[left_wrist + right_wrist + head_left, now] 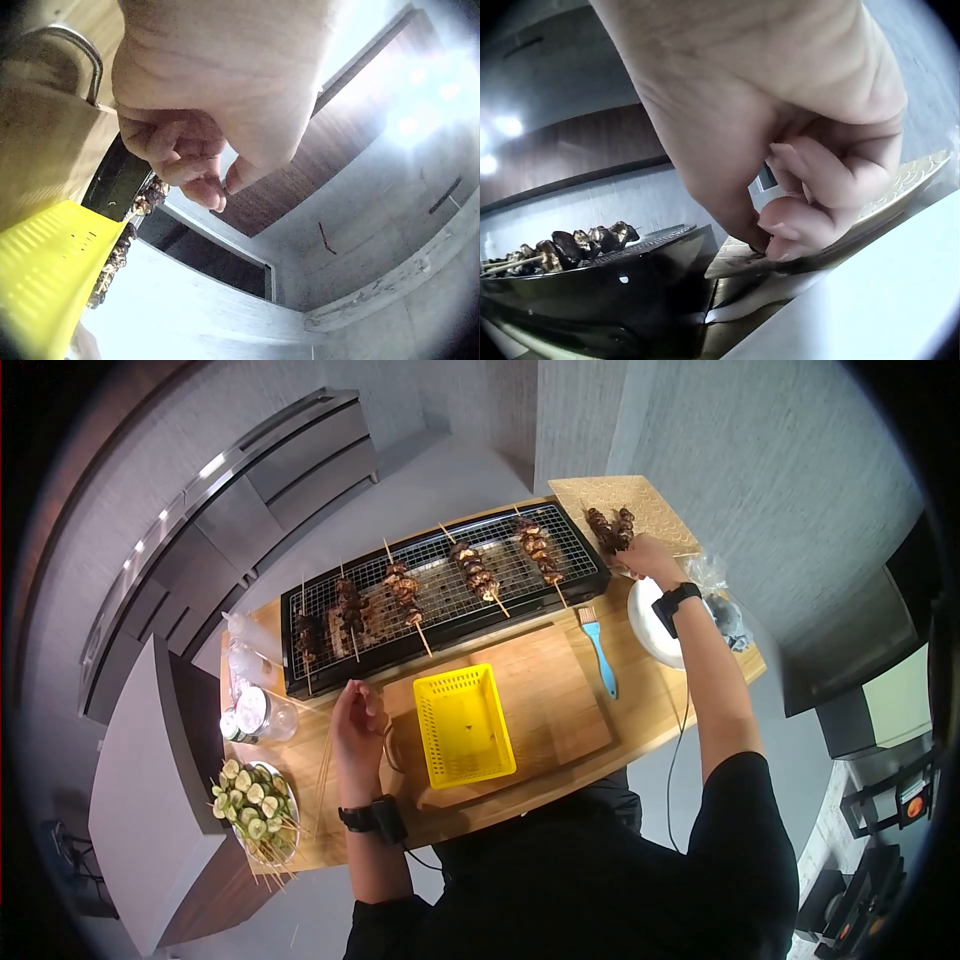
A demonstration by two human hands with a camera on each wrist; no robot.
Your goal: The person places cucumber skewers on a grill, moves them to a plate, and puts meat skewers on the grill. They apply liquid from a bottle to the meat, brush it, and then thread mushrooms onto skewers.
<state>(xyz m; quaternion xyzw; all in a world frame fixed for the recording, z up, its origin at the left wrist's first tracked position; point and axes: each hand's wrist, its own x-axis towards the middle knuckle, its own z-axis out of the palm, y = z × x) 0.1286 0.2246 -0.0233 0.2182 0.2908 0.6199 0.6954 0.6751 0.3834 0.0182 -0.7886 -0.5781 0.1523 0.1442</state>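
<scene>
My right hand (650,560) is at the near edge of a gold tray (662,515), where two dark skewers (602,528) lie side by side. Its thumb and fingertips pinch the near end of a skewer; in the right wrist view the hand (780,142) hides most of the stick. My left hand (357,735) hovers with loosely curled fingers and holds nothing, between the black grill (375,662) and a yellow basket (465,726). Several browned skewers (403,592) lie across the grill. In the left wrist view, nothing shows between the fingers of the hand (202,112).
A blue brush (600,658) lies on the wooden board's right side, near a white plate (650,622). At the left stand bottles (252,664), jars (280,718) and a plate of vegetable skewers (257,800). A clear plastic bag (708,572) sits beside the gold tray.
</scene>
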